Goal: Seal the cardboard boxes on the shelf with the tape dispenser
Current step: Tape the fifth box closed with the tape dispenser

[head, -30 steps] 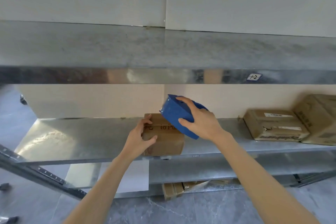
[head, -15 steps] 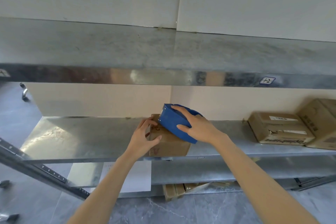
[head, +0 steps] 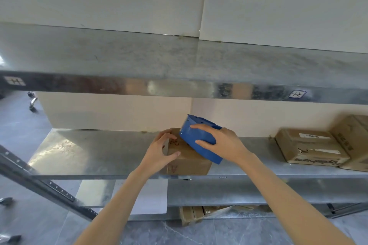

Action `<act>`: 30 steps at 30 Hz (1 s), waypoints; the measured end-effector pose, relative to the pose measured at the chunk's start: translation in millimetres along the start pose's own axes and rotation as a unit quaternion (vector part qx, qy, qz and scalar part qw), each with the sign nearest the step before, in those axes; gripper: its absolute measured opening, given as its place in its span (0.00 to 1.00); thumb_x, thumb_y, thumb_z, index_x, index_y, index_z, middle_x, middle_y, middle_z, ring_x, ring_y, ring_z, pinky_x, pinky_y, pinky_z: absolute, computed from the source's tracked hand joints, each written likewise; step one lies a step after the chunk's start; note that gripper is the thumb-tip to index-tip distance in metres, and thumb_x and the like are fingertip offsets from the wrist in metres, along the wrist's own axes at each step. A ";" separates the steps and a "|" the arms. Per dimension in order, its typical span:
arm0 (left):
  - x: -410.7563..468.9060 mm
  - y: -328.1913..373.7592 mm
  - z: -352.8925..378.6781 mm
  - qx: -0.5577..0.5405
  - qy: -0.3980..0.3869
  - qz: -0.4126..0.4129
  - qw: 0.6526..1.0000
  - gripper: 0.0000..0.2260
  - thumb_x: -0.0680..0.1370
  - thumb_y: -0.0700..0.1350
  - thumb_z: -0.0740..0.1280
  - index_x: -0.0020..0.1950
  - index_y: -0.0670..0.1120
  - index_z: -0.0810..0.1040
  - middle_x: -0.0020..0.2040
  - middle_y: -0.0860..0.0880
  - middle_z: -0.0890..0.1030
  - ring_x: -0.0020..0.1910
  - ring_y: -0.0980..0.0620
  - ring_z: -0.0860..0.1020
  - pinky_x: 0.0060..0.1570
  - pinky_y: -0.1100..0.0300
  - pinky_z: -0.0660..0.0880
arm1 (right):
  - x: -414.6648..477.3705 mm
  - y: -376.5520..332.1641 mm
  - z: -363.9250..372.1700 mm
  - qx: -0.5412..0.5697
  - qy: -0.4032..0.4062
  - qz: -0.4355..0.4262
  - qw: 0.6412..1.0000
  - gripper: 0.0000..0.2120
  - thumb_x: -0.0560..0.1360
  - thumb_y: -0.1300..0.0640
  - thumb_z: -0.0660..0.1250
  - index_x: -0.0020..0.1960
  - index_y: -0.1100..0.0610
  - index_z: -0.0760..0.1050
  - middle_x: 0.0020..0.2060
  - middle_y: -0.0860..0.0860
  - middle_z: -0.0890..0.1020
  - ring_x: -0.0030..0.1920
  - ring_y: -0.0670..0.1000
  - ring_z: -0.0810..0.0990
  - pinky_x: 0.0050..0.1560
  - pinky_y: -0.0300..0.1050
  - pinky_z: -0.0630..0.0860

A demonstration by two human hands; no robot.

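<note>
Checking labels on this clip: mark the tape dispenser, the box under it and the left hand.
tape dispenser point(head: 199, 135): head view, blue side panel.
box point(head: 191, 166): head view, front face.
left hand point(head: 157, 151): head view, back of hand.

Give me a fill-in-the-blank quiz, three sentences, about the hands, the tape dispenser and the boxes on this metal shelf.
1. The right hand grips a plastic tape dispenser coloured ____.
2. The left hand holds the small brown cardboard box by its ____ side.
3. Two other brown cardboard boxes lie on the same grey metal shelf, to the ____ of that box.

Missing words: blue; left; right.
</note>
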State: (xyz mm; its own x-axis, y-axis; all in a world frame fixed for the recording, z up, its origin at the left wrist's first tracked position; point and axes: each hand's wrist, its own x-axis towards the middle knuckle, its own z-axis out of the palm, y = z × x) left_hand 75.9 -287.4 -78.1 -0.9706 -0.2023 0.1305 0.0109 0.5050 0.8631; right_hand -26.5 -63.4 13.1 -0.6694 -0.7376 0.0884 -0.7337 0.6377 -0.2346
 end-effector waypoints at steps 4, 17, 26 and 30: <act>4.1 6.9 -10.3 0.005 -0.007 0.005 1.000 0.18 0.71 0.46 0.76 0.59 0.55 0.77 0.66 0.64 0.71 0.64 0.67 0.71 0.64 0.58 0.71 | -4.4 -4.4 -13.6 0.034 0.016 -0.012 0.999 0.25 0.76 0.36 0.66 0.71 0.29 0.64 0.30 0.35 0.69 0.29 0.41 0.68 0.32 0.32 0.62; 29.9 51.8 -57.2 -0.054 -0.035 -0.019 0.998 0.12 0.76 0.41 0.73 0.56 0.56 0.81 0.54 0.59 0.84 0.54 0.62 0.81 0.59 0.59 0.75 | -17.6 -16.5 -16.0 0.013 0.006 -0.099 0.995 0.25 0.76 0.35 0.63 0.72 0.29 0.62 0.29 0.44 0.76 0.27 0.46 0.70 0.33 0.38 0.72; 28.7 69.4 -58.8 -0.031 -0.171 0.001 0.985 0.22 0.78 0.31 0.63 0.63 0.54 0.78 0.61 0.57 0.81 0.57 0.65 0.79 0.56 0.69 0.73 | -27.9 -21.2 -14.8 -0.039 0.053 -0.163 0.985 0.23 0.78 0.37 0.59 0.73 0.34 0.64 0.21 0.44 0.59 0.22 0.46 0.58 0.23 0.38 0.64; 26.0 69.9 -55.5 -0.050 -0.158 0.000 0.986 0.21 0.76 0.28 0.61 0.55 0.52 0.81 0.53 0.53 0.84 0.47 0.61 0.81 0.52 0.67 0.75 | -29.6 -21.8 -16.6 -0.051 0.061 -0.176 0.981 0.23 0.78 0.37 0.58 0.73 0.37 0.64 0.22 0.44 0.59 0.22 0.45 0.58 0.23 0.36 0.61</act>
State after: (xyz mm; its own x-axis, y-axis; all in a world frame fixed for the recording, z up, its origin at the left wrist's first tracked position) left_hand 64.8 -304.0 12.6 -0.9969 0.0769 -0.0153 0.0182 0.4167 0.9088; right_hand 7.4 -51.8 31.7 -0.3772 -0.8880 0.2630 -0.9255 0.3719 -0.0716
